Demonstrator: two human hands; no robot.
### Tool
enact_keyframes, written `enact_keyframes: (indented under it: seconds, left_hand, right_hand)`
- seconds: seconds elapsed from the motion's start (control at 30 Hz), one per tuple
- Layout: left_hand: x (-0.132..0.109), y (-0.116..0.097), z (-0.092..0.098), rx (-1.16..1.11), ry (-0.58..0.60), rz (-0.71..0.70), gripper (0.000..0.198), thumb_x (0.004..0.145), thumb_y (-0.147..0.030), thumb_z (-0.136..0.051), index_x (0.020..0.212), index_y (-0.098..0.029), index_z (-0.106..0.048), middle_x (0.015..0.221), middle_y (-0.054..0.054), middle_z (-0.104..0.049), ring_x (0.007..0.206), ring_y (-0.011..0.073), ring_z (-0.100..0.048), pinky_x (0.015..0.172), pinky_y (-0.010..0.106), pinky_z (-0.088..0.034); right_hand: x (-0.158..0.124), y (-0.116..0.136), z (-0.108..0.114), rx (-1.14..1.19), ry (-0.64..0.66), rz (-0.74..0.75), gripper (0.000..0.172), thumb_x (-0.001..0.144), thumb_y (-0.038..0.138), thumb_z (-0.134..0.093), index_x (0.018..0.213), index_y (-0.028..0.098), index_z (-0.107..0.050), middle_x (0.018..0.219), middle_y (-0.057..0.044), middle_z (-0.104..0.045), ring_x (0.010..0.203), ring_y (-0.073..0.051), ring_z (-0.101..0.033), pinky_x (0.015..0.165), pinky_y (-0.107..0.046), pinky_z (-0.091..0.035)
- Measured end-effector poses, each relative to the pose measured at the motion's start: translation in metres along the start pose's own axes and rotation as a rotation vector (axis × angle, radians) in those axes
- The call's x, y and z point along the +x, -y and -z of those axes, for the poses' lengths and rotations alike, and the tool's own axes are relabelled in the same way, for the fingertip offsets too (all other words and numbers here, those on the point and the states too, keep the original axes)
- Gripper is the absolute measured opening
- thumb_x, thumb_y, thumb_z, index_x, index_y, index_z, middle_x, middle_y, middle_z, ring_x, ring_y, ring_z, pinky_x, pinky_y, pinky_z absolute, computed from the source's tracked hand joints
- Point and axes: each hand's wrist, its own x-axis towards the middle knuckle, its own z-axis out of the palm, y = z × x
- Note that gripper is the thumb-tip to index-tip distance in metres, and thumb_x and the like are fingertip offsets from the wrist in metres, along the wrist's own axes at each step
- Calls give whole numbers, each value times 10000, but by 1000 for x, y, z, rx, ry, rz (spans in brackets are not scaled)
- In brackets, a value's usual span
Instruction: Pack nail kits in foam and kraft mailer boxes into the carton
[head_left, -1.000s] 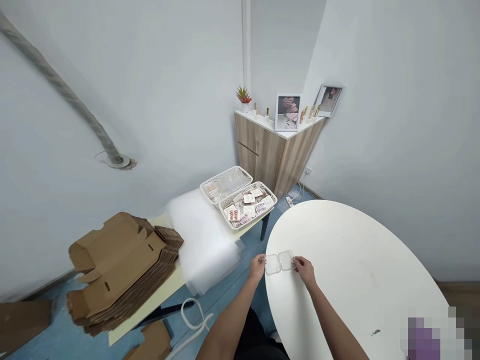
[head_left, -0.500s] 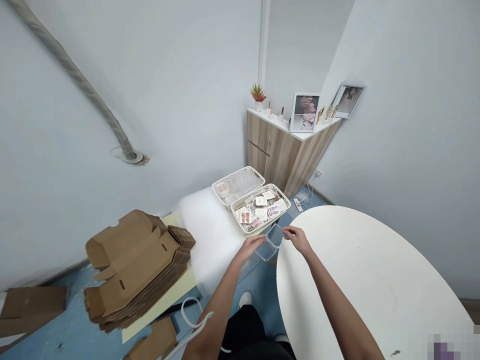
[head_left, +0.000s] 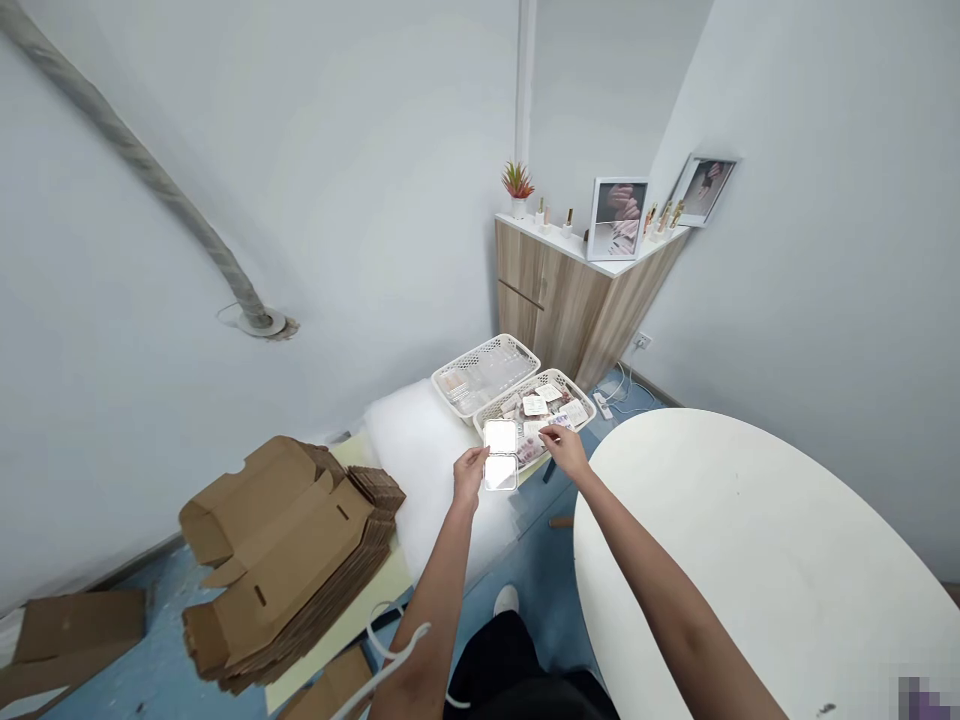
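A clear hinged plastic case [head_left: 500, 455] is held open just off the near rim of a white plastic basket [head_left: 586, 402], its edge pinched in the narrow grip of the left hand [head_left: 470, 475]. The right hand [head_left: 564, 450] is poised over printed cards [head_left: 534, 405] in the basket, its grip narrow; whether a card is held cannot be told. A second basket [head_left: 484, 375] is placed just behind the first, white foam sheets [head_left: 427, 470] are laid to its left, and flattened cardboard boxes [head_left: 292, 540] are stacked further left.

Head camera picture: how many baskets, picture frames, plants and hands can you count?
Baskets: 2, the back basket and the front basket
Picture frames: 2, the standing frame and the tilted frame
Plants: 1, the little plant
Hands: 2, the left hand and the right hand
Total: 7
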Motion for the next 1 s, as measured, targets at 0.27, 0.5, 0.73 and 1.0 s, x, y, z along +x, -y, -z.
enact_keyframes:
  seconds: [0.27, 0.5, 0.73, 1.0]
  left_hand:
    - [21, 4, 30, -87, -172, 89, 283, 633, -319, -849, 745, -142, -658, 715, 46, -696, 677, 159, -693, 786, 379, -590]
    - [23, 4, 41, -154, -120, 161, 296, 652, -313, -855, 773, -135, -651, 751, 73, -717, 754, 197, -722, 851, 414, -585]
    - [18, -3, 38, -203, -83, 144, 331, 657, -339, -844, 768, -155, -592, 737, 59, -713, 748, 202, -724, 848, 423, -581]
    - [5, -5, -15, -314, -95, 54, 321, 666, -328, -800, 784, -188, -535, 861, 47, -712, 822, 187, -719, 806, 340, -557]
  right_hand:
    - [31, 13, -54, -607, 270, 120, 413, 775, 239, -643, 1182, 173, -646, 1210, -128, -635, 1138, -298, -500, 939, -368, -391]
    - [41, 22, -75, -763, 408, 219, 494, 733, 230, -688, 1202, 161, -550, 1205, -142, -614, 1163, -325, -436, 945, -412, -339]
    - [41, 23, -66, -758, 265, 232, 494, 752, 293, -661, 1207, 150, -530, 1217, -164, -558, 1139, -323, -428, 965, -441, -320]
    - [13, 24, -19, -398, -108, 172, 583, 764, 446, -668, 1256, 168, -525, 1120, -120, -527, 1033, -282, -498, 899, -400, -432]
